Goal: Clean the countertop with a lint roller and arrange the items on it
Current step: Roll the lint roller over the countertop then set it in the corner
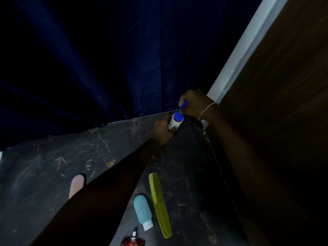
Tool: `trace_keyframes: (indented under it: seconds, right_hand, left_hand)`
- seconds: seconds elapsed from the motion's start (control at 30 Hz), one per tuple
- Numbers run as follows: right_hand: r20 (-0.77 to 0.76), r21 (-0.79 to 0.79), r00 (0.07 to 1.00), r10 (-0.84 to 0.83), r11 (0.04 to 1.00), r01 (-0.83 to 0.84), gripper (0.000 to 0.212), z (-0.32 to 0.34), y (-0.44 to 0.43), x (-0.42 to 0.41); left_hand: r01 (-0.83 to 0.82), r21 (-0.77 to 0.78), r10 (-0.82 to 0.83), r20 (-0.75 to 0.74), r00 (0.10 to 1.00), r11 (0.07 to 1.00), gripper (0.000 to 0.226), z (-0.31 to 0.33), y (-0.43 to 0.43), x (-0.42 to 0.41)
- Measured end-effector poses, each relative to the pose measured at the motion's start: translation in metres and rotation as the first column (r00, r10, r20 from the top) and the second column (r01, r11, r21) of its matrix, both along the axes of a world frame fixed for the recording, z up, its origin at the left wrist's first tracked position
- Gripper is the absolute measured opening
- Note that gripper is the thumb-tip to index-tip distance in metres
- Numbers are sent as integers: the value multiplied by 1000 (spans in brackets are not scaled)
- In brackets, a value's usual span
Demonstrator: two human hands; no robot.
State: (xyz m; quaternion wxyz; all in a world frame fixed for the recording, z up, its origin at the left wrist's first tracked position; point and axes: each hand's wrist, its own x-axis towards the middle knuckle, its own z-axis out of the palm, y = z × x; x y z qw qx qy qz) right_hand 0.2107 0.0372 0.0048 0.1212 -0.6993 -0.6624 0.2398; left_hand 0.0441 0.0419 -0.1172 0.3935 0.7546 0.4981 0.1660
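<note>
The lint roller (175, 121), a white roll with a blue end cap and blue handle, is at the far right corner of the dark marble countertop (53, 162). My left hand (162, 130) wraps around the white roll. My right hand (194, 103), with a chain bracelet at the wrist, grips the blue handle just above it. Near the front lie a yellow-green comb (159, 205), a teal squeeze bottle (142, 212) on its side, and a red perfume bottle (133, 241) cut off by the frame's bottom edge. A pink bottle (76, 185) lies partly behind my left forearm.
A dark blue curtain (106, 59) hangs behind the countertop's far edge. A brown wooden panel (284, 86) with a white trim strip (239, 63) stands along the right side. The scene is dim.
</note>
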Motion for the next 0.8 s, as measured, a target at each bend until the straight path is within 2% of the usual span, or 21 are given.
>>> trace_keyframes:
  seconds: [0.2, 0.4, 0.8]
  right_hand:
    - [-106, 101, 994, -24, 994, 35, 18, -4, 5, -1]
    - [-184, 168, 982, -35, 984, 66, 25, -20, 11, -4]
    - [-187, 182, 980, -63, 978, 98, 13, -43, 17, -6]
  left_hand:
    - [-81, -38, 82, 45, 996, 996, 45, -9, 8, 10]
    - [-136, -58, 140, 69, 988, 989, 36, -15, 13, 15]
    - [-104, -29, 106, 68, 992, 994, 41, -20, 17, 20]
